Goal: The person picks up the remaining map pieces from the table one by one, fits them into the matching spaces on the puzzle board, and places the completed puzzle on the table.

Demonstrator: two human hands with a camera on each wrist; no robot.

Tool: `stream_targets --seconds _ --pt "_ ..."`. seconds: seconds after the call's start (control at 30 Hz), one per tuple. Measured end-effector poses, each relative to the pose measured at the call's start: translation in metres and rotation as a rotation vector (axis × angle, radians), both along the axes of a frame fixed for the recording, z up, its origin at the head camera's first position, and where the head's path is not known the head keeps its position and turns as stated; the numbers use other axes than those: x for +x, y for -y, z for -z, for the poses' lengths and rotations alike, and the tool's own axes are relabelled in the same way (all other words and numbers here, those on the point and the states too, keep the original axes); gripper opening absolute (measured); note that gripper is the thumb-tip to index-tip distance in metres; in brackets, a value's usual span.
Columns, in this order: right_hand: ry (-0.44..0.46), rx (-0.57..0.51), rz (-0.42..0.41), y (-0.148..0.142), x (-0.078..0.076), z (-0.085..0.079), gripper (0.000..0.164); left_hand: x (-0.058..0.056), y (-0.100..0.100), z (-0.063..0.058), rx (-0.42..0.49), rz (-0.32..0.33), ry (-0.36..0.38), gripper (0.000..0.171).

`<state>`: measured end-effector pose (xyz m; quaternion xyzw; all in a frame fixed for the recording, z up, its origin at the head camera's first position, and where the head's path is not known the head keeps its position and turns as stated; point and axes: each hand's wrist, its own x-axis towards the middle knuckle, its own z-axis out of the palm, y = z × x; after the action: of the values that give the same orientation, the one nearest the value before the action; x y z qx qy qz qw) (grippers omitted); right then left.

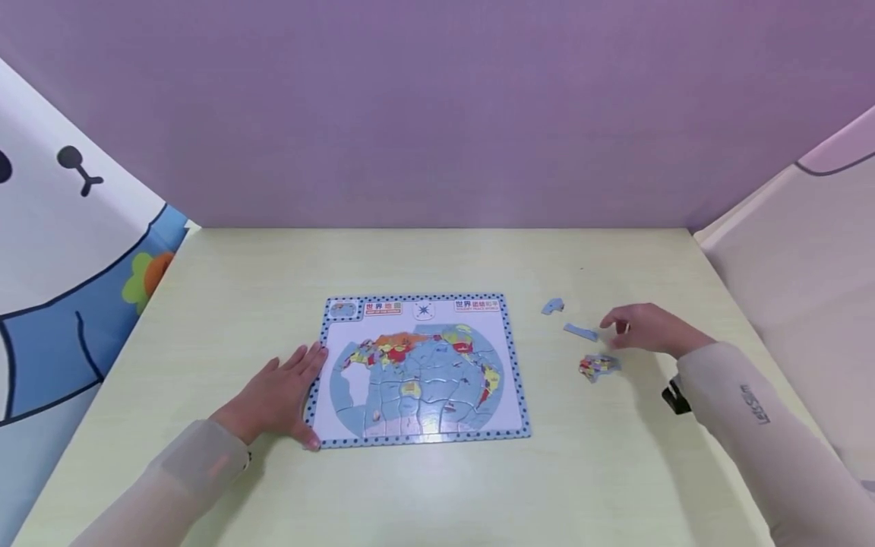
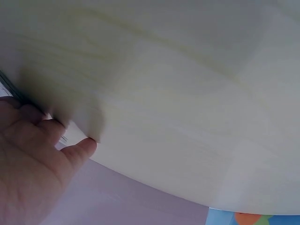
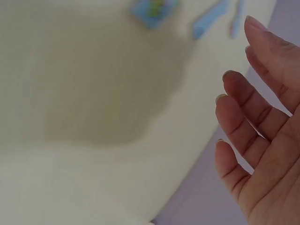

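Note:
A world map jigsaw puzzle [image 1: 488,327] with a dotted blue border lies flat on the table, mostly filled with pieces. A white gap shows in the left part of its map. My left hand [image 1: 279,399] rests at the puzzle's left edge, fingers extended along the border and thumb at the lower corner. To the right of the puzzle, my right hand [image 1: 642,328] hovers with loosely bent fingers, holding nothing. Near its fingertips lie a narrow blue piece [image 1: 581,332], a small blue piece [image 1: 553,306] and a multicoloured map piece [image 1: 598,366]. In the right wrist view the fingers [image 3: 241,124] are spread apart.
The pale wooden table [image 1: 437,262] meets a purple panel [image 1: 437,114] at the back. A cartoon-printed panel [image 1: 61,251] stands on the left and a pale panel [image 1: 807,258] on the right. A black object [image 1: 675,396] sits at the right wrist.

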<state>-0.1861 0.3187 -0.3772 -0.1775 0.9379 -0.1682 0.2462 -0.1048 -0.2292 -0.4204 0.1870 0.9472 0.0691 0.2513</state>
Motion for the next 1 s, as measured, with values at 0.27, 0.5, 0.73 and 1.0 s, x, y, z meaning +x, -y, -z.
stream_targets --seconds 0.27,0.5,0.73,1.0 --pt "0.035 -0.04 0.042 -0.011 0.013 0.015 0.036 0.001 0.001 -0.001 -0.002 -0.017 0.011 0.139" --pt "0.051 -0.067 0.073 -0.01 0.019 0.019 0.035 0.002 -0.001 -0.002 0.002 -0.005 0.006 0.138" --pt "0.027 -0.073 0.077 -0.008 0.025 0.024 0.042 0.003 -0.001 0.0 0.002 0.004 -0.003 0.138" --pt "-0.102 0.003 -0.02 0.001 0.033 0.031 0.054 0.0 -0.001 0.001 -0.037 0.04 -0.022 0.137"
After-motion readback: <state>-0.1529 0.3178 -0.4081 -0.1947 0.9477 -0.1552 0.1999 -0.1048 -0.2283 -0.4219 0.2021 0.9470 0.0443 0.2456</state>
